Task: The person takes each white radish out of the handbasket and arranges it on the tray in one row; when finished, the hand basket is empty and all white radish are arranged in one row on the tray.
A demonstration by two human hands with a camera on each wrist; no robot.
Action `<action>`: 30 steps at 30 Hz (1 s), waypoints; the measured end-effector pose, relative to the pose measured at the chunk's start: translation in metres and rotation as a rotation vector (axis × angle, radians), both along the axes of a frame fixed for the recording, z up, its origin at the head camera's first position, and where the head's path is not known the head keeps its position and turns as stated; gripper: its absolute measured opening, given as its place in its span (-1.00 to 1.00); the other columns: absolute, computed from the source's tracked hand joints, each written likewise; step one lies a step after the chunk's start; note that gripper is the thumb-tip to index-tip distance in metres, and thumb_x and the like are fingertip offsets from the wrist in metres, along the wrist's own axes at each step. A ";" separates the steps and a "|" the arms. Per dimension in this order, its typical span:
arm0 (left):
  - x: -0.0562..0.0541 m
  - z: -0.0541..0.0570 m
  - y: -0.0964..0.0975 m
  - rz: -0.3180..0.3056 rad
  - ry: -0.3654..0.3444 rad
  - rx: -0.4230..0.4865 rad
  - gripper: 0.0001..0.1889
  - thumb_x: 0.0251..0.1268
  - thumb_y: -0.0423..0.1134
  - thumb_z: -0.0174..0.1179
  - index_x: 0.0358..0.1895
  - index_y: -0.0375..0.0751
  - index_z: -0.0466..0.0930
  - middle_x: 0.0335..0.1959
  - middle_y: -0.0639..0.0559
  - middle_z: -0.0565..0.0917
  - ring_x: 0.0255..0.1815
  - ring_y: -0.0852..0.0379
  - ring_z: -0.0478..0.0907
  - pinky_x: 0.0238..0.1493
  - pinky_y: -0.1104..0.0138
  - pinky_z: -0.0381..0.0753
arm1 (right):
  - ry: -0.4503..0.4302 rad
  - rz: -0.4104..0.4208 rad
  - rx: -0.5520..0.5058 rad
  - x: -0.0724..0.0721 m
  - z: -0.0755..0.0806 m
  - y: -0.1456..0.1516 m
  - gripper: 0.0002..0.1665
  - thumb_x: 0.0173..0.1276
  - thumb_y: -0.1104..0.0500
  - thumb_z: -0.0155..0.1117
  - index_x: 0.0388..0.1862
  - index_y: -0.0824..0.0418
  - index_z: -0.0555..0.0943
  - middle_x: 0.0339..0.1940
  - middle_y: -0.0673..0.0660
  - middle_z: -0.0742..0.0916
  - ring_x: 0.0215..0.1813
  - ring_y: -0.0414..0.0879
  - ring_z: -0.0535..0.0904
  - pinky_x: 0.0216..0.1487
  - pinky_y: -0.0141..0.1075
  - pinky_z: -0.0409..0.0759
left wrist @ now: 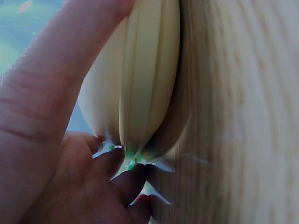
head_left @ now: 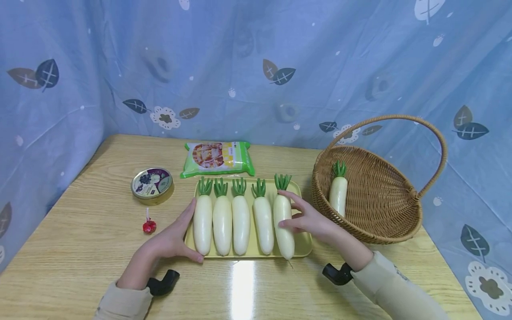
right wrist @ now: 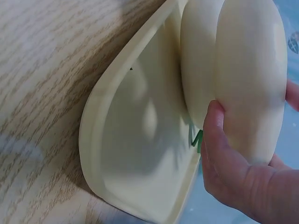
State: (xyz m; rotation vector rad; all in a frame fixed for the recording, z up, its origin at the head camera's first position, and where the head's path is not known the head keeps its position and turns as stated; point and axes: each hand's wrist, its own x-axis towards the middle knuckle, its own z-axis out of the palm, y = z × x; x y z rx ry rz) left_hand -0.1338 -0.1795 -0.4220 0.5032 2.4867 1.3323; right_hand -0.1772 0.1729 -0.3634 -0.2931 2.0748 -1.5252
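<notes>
Several white radishes with green tops lie side by side on a pale yellow tray (head_left: 254, 257). My right hand (head_left: 310, 218) grips the rightmost white radish (head_left: 285, 235), thumb and fingers on either side of it. Its root tip overlaps the tray's front rim; in the right wrist view this radish (right wrist: 252, 60) stands up from the tray floor (right wrist: 135, 154). My left hand (head_left: 172, 238) holds the tray's left end, thumb at the front corner and fingers along the side, near the leftmost radish (head_left: 202, 224). The left wrist view shows the thumb (left wrist: 51, 70) against the tray.
A wicker basket (head_left: 380, 191) with a tall handle stands tilted at the right, another white radish (head_left: 338, 195) inside. Behind the tray lies a green food packet (head_left: 218, 159). Left of the tray are a round tin (head_left: 152, 184) and a small red object (head_left: 149, 226). A blue curtain (head_left: 240, 80) backs the table.
</notes>
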 end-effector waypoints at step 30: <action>-0.003 -0.004 0.000 0.003 0.016 -0.017 0.53 -0.54 0.01 0.57 0.41 -0.21 -0.56 0.43 -0.29 -0.36 0.41 -0.24 -0.37 0.31 -0.12 -0.23 | 0.057 0.000 0.067 -0.016 -0.024 -0.016 0.00 0.09 0.30 0.35 0.45 0.08 0.05 0.15 0.40 0.29 -0.41 -0.12 0.48 -0.35 -0.24 0.53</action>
